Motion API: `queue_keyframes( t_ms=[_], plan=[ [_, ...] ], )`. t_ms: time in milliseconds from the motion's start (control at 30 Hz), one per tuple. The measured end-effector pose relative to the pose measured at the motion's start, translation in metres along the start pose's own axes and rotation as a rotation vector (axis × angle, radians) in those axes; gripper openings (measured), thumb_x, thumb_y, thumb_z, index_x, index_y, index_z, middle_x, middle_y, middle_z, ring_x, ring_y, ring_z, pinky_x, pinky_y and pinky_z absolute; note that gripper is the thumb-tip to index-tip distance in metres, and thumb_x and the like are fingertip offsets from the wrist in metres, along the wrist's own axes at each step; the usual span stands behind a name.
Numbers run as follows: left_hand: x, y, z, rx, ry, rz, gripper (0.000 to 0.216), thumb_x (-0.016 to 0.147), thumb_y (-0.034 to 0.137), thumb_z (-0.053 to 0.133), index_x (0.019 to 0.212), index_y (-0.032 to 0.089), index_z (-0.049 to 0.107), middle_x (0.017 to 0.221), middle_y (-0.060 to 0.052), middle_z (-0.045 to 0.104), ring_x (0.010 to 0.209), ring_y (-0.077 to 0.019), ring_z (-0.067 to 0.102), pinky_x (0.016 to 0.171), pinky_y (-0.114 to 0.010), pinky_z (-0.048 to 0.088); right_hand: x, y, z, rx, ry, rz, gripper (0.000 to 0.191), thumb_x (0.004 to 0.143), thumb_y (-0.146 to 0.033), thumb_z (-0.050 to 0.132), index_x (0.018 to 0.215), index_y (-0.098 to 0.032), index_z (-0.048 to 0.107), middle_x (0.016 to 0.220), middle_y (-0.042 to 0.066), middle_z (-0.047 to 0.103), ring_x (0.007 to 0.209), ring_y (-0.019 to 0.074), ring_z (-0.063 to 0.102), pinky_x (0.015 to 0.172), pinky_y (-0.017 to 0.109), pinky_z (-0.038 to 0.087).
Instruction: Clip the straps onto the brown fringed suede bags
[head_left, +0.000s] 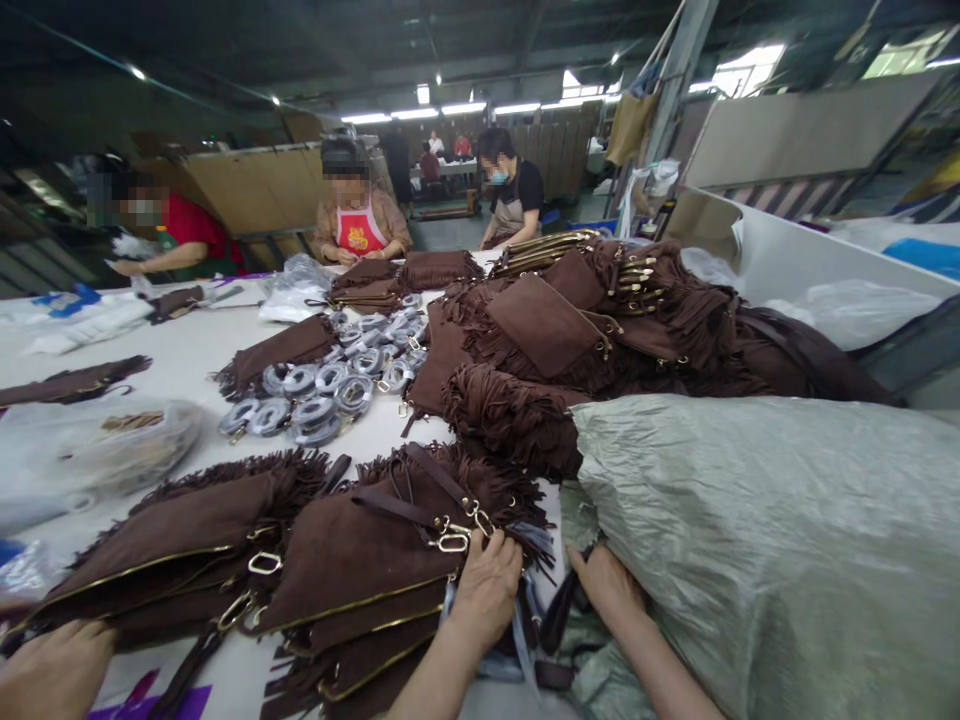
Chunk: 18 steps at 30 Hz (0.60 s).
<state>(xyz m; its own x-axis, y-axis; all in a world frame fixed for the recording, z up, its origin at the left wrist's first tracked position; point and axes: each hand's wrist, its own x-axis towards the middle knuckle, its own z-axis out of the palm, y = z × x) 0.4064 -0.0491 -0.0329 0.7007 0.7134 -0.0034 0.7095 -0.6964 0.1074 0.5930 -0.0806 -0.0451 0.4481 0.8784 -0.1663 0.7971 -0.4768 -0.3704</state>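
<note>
Both hands are working at six o'clock on the table point(187, 365). I am pressing my left hand point(487, 590) palm-down on the top fringed suede bag point(360, 560), fingers curling over its fringe edge just beside the gold strap clasp point(452, 541). My right hand point(607, 590) is dipping between that bag stack and the grey-green woven sack point(765, 540) at four o'clock; its fingers are hidden, so I cannot tell their grip. To my mind, I should be gripping the suede body, not the fringe or clasp, keeping the zip edges lined up. At eleven o'clock wrapped strap coils point(330, 385) are lying; at one o'clock more bags point(570, 330) are piling up. Another hand point(52, 670) is resting at eight o'clock.
</note>
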Motion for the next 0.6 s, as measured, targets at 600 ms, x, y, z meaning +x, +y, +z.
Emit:
queue_keyframes(
  t_ms=[600],
  plan=[
    [0.007,0.004,-0.028,-0.228,0.05,-0.111,0.021,0.088,0.018,0.033,0.079,0.021,0.052,0.08,0.002,0.058,0.085,-0.0148,0.046,0.083,-0.034,0.027,-0.056,-0.013,0.009,0.325,0.055,-0.497,0.033,0.081,-0.017,0.031,0.104,-0.018,0.054,0.085,0.007,0.064,0.073,0.0178,0.062,0.064,0.027,0.049]
  ],
)
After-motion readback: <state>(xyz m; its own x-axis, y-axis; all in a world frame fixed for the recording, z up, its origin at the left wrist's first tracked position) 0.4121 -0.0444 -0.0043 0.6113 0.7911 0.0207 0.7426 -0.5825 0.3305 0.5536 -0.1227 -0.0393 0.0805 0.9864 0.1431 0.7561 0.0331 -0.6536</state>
